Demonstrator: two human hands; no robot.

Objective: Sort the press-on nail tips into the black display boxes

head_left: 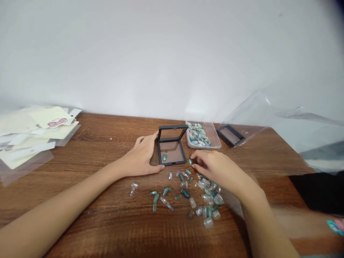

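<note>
A small black display box (171,152) stands open on the wooden table (107,222), its lid tilted up, with one green press-on nail (164,157) lying inside. My left hand (142,156) rests flat against the box's left side, fingers touching its edge. My right hand (217,168) is just right of the box, fingers pinched on a green nail (190,162) near the box's front right corner. Several loose green and clear nails (193,195) are scattered on the table below both hands.
A clear tray (213,138) with several more nails sits behind the box. A second black box (230,135) lies under a clear plastic bag (268,111) at the right. Packaging cards in sleeves (29,136) are piled at the left edge. A white wall rises behind.
</note>
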